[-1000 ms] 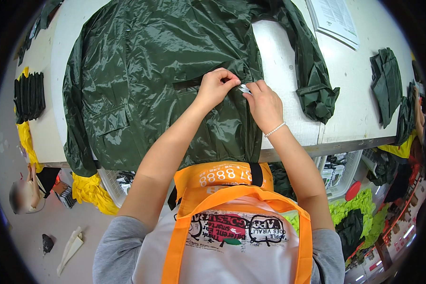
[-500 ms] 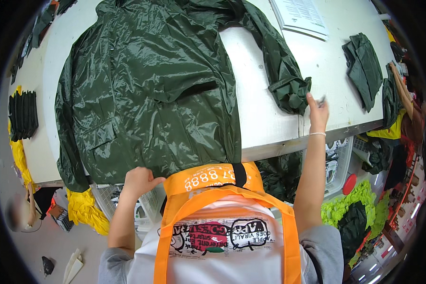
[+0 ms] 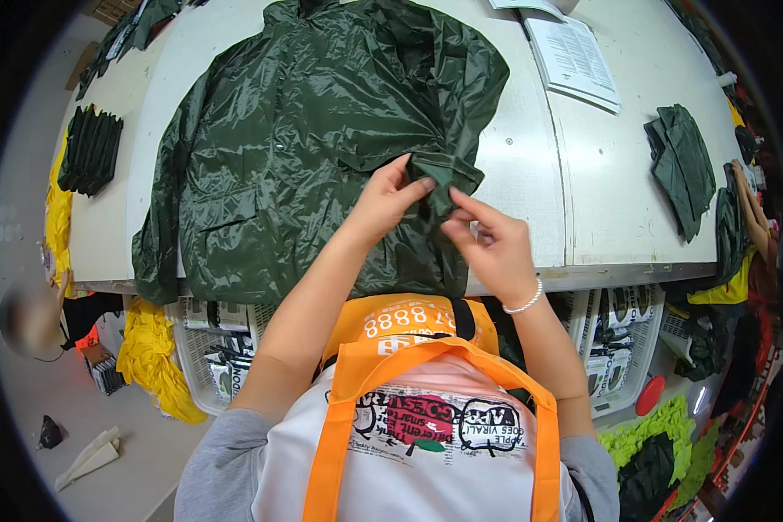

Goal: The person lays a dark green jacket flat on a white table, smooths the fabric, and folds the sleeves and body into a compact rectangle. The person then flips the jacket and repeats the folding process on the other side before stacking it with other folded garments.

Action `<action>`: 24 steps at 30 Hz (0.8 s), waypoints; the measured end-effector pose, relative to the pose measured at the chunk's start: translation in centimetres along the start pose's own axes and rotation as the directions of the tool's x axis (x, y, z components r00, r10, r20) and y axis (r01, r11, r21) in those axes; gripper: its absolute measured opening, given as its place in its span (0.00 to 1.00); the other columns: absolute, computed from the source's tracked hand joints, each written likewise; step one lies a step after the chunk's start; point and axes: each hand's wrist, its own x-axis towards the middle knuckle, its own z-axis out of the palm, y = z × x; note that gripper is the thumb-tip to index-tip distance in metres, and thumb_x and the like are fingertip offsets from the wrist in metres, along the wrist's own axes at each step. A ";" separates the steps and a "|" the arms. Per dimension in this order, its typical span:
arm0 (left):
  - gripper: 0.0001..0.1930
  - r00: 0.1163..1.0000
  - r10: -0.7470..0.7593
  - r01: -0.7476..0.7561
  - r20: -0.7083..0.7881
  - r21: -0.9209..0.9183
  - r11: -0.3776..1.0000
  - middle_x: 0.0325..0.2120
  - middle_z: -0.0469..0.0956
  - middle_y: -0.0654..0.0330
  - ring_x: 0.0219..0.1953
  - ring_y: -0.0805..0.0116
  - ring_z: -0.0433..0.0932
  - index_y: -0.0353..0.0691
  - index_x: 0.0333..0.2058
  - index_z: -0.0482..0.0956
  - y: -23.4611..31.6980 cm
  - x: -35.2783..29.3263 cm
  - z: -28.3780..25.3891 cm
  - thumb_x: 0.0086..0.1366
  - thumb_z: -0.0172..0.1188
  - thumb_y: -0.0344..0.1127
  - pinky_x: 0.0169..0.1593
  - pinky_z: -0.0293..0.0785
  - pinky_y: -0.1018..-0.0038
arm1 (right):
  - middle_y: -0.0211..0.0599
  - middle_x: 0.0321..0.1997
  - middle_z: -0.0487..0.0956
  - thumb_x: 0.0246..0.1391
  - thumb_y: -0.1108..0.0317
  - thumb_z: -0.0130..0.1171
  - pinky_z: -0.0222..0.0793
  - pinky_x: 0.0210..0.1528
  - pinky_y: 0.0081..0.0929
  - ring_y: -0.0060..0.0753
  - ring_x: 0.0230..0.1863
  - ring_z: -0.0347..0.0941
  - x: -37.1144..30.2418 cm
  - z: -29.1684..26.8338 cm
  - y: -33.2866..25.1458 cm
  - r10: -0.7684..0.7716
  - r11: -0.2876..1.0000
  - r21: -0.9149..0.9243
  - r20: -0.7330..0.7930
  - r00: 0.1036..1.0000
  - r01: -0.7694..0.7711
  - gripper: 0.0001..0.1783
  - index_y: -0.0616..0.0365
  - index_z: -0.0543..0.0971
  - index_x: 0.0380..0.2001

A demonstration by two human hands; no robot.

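Observation:
A shiny dark green rain jacket [image 3: 304, 148] lies spread on the white table, its collar away from me. Both hands are at the cuff [image 3: 439, 178] of the sleeve on the right, which is drawn in over the jacket's body. My left hand [image 3: 389, 196] pinches the cuff edge between thumb and fingers. On the other side of the cuff, my right hand [image 3: 491, 239] holds its fabric with thumb and forefinger; the other fingers are curled. The other sleeve [image 3: 158, 248] hangs down along the jacket's left side to the table edge.
Folded dark garments [image 3: 91, 150] are stacked at the left, and another dark green piece [image 3: 683, 165] lies at the right. Papers [image 3: 572, 61] rest at the far right. White baskets [image 3: 622, 404] with packages stand below the table. Another person's arm [image 3: 754, 213] reaches in at the right edge.
The right sleeve has come leftward onto the jacket body with my right hand. My left hand has risen from the hem to the cuff. The view has shifted.

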 end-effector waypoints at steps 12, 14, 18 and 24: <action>0.23 0.967 0.254 -0.251 -0.025 0.092 0.964 0.47 0.73 0.61 0.51 0.71 0.71 0.35 0.52 0.68 1.9 -2.8 -1.6 0.56 0.55 0.27 0.57 0.64 0.71 | 0.17 0.23 0.72 0.51 0.72 0.62 0.55 0.24 0.11 0.08 0.22 0.57 0.8 -1.1 2.4 0.238 0.915 0.307 0.112 0.965 -0.261 0.06 0.63 0.79 0.32; 0.24 0.973 0.198 -0.219 0.114 0.212 0.952 0.45 0.74 0.60 0.48 0.74 0.72 0.35 0.53 0.69 4.2 -3.0 -1.0 0.56 0.58 0.30 0.54 0.66 0.74 | 0.17 0.23 0.73 0.51 0.73 0.61 0.55 0.24 0.11 0.07 0.23 0.57 0.5 -1.2 2.2 0.237 0.903 0.328 0.154 0.959 -0.276 0.06 0.63 0.79 0.32; 0.21 0.993 0.045 -0.073 0.107 0.269 0.960 0.36 0.77 0.63 0.39 0.81 0.73 0.35 0.51 0.71 5.5 -2.8 1.0 0.57 0.59 0.27 0.43 0.69 0.84 | 0.20 0.26 0.74 0.49 0.75 0.62 0.55 0.24 0.12 0.09 0.22 0.56 0.9 -0.8 1.0 0.193 0.932 0.292 0.104 0.976 -0.215 0.09 0.62 0.78 0.35; 0.20 0.998 0.039 -0.051 0.049 0.290 0.956 0.30 0.77 0.67 0.34 0.85 0.73 0.35 0.50 0.72 5.8 -3.1 1.7 0.58 0.58 0.25 0.37 0.69 0.87 | 0.30 0.36 0.75 0.43 0.75 0.66 0.61 0.21 0.16 0.17 0.21 0.65 -0.1 -1.4 -2.7 -0.198 0.976 -0.101 -0.038 0.979 0.193 0.13 0.57 0.79 0.36</action>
